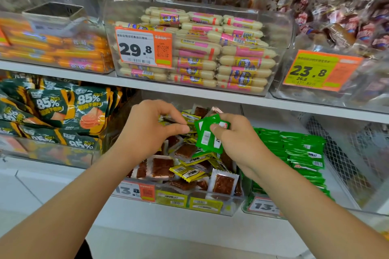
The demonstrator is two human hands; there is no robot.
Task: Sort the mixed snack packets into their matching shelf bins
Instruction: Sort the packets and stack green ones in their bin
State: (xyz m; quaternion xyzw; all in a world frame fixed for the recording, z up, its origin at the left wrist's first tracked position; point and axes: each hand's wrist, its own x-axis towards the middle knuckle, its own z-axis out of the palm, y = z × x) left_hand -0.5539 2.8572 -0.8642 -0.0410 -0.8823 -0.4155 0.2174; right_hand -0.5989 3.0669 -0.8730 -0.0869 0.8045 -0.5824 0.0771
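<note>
Hands met over the middle bin [134, 191], and that was where the sorting stood. The right hand [235, 141] had its thumb and curled fingers clamped on a small fan of green packets [207, 136], lifted clear of the pile. That looked like a sensible way to gather several strays before making one trip.

The left hand [147, 126] was right beside it, thumb and forefinger pinched together at the edge of that fan, the other fingers curled loosely above. It probably nipped one more green packet to add to the bunch, though the clutter there made it hard to rule out a yellow one underneath.

Below the hands the bin was a jumble. Yellow packets [189, 172] and clear-wrapped brown squares [162, 167] lay at all angles, so green plainly did not belong among them. Its proper home looked to be the green bin [262, 207] next door on the right, stacked with wrappers of the same colour, just beside the right wrist.

Judged from that, the next move called for a short carry to the right. The risk was glossy wrappers sliding out of a fanned grip.
</note>
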